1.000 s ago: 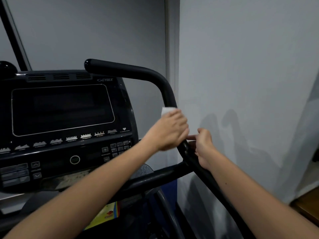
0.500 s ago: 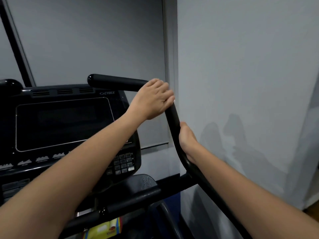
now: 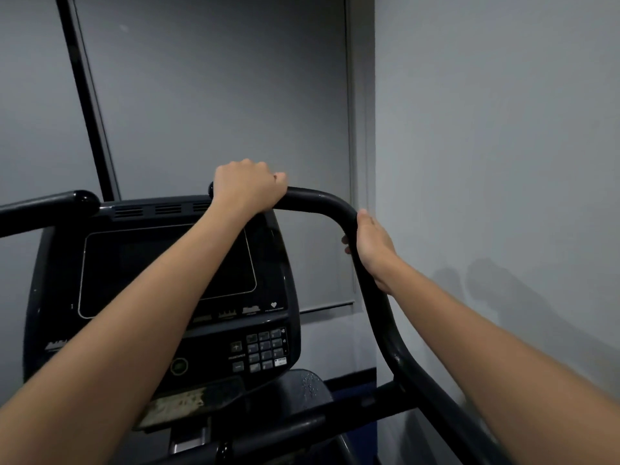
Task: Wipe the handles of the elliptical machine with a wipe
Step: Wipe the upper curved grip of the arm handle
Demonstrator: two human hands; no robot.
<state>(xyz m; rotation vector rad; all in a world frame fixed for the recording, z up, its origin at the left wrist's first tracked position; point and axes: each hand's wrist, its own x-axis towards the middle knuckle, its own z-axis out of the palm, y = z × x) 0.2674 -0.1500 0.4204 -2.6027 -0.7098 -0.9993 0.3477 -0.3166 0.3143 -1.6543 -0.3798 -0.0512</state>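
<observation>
The black right handle (image 3: pixel 322 201) of the elliptical machine curves from a horizontal top bar down to the lower right. My left hand (image 3: pixel 246 187) is curled over the free end of the top bar; the wipe is hidden under it. My right hand (image 3: pixel 370 246) grips the handle just below the bend, thumb up along the tube. The black left handle (image 3: pixel 50 204) ends in a rounded tip at the left edge.
The console (image 3: pixel 167 273) with a dark screen and a keypad (image 3: pixel 265 349) stands under my left forearm. A grey wall (image 3: pixel 486 162) runs close on the right of the handle. A dark crossbar (image 3: pixel 335 419) passes below the console.
My left hand slid up the handle, around the bend and along the top bar to its end. My right hand climbed the handle to just under the bend. The view tilted up.
</observation>
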